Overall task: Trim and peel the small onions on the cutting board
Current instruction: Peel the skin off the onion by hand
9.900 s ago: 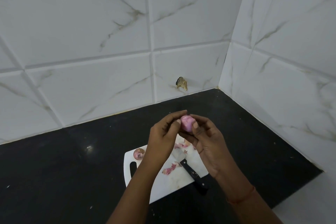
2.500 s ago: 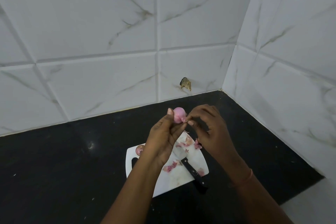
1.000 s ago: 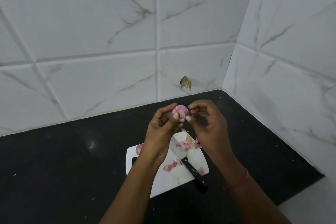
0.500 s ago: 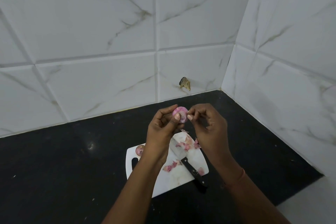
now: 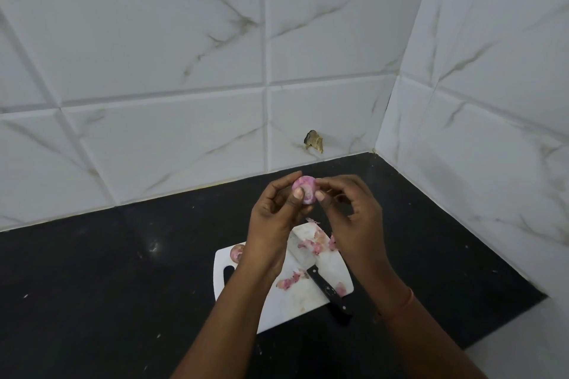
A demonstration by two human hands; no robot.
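A small pink onion (image 5: 304, 191) is held up above the white cutting board (image 5: 295, 298). My left hand (image 5: 274, 221) grips it between thumb and curled fingers. My right hand (image 5: 351, 218) pinches at the onion's right side with thumb and fingertips. A second small onion (image 5: 236, 253) lies at the board's far left corner, partly hidden by my left wrist. A black-handled knife (image 5: 326, 288) lies across the board, its blade partly under my hands. Pink peel scraps (image 5: 289, 281) are scattered on the board.
The board sits on a black countertop (image 5: 107, 286) in a corner of white marble-look tiled walls. A chipped hole (image 5: 313, 141) marks the back wall near the counter. The counter's front right edge (image 5: 505, 326) lies close to the board.
The onion has been turned slightly in my left hand's fingers and my right fingertips have closed in on its right side. The board, knife and second onion have not moved.
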